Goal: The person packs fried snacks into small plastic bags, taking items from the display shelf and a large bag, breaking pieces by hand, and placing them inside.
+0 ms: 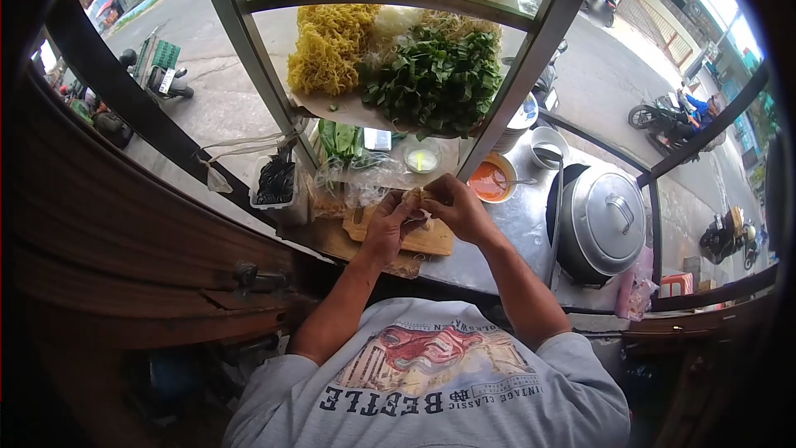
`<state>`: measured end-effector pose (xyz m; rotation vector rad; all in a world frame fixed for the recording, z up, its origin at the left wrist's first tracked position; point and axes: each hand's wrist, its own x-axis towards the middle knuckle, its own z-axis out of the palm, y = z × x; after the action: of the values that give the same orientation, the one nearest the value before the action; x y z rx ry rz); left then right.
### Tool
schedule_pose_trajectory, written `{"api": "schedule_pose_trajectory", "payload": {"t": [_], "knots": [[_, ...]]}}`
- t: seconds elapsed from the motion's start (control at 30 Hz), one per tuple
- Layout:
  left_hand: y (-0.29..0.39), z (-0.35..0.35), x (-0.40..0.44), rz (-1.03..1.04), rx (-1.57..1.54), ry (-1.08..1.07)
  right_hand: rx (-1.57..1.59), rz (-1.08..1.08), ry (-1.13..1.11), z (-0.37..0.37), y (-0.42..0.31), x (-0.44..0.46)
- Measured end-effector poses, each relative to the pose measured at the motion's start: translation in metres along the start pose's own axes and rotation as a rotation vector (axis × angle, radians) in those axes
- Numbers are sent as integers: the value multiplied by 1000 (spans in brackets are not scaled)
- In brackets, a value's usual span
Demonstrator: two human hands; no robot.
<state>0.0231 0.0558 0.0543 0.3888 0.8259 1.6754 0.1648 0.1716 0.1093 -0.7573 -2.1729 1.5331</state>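
Both hands meet in front of me above a wooden cutting board. Between the fingers is a small, pale, crumpled-looking piece, whose kind I cannot make out. My left hand is closed around its left side. My right hand pinches it from the right, thumb and fingers together. Just beyond the hands lie clear plastic bags and a small round container with a whitish content. To the right of my right hand stands a bowl of orange-red sauce with a spoon in it.
A large lidded metal pot stands on the metal counter at right. Yellow noodles and chopped greens sit on a raised shelf behind a frame post. At left is a tub of black bags.
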Motion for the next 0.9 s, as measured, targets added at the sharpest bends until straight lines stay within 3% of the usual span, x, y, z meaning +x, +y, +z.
{"api": "schedule_pose_trajectory", "payload": {"t": [0.13, 0.43, 0.57, 0.63, 0.7, 0.77, 0.87, 0.9], "knots": [[-1, 9, -3, 11, -7, -2, 251, 36, -37, -4, 10, -2], [-5, 9, -7, 33, -114, 29, 1285, 171, -46, -3, 34, -12], [-2, -5, -14, 22, -86, 8, 1182, 225, 8, -15, 42, -19], [-6, -1, -16, -42, 37, -32, 840, 380, -25, -12, 36, -21], [-8, 7, -19, -109, 101, -24, 424, 331, -117, 2, 51, -19], [-8, 10, -23, -164, 81, -6, 335, 296, -56, 12, 60, -21], [-32, -12, -16, -70, 354, 90, 203, 250, -3, 15, 53, -25], [-41, -27, -12, -57, 596, 145, 150, 207, 18, 17, 54, -27]]}}
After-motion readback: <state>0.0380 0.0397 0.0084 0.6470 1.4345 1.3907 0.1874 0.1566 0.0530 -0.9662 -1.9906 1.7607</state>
